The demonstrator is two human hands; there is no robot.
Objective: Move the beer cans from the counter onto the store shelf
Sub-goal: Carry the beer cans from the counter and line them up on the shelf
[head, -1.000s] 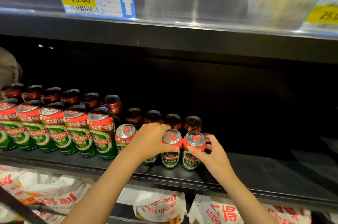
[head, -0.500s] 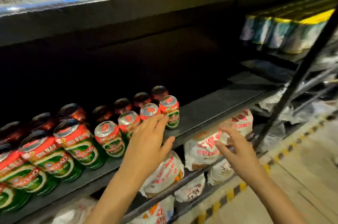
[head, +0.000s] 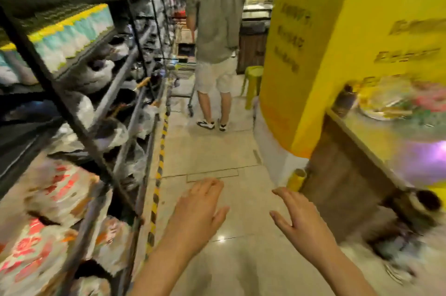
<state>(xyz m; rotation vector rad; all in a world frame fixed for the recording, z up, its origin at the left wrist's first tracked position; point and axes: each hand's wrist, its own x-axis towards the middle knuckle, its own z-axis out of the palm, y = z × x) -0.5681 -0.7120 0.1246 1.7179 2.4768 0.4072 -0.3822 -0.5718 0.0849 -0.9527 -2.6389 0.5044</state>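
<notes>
My view faces down the store aisle, blurred by motion. My left hand (head: 198,211) and my right hand (head: 299,221) hang side by side over the tiled floor, fingers spread, both holding nothing. The dark metal store shelf (head: 79,126) runs along the left edge. A wooden counter (head: 347,175) stands at the right, its top smeared by blur. No beer cans can be made out in this frame.
A person in a grey shirt and light shorts (head: 214,30) stands ahead in the aisle by a cart. A yellow pillar (head: 325,54) rises on the right, a green stool (head: 253,83) beside it. White sacks with red print (head: 48,235) fill the lowest shelf. Yellow-black tape (head: 159,175) lines the floor.
Both hands let go of the cans on the shelf and drew back. My view swung right, from the shelf to the aisle and the counter.
</notes>
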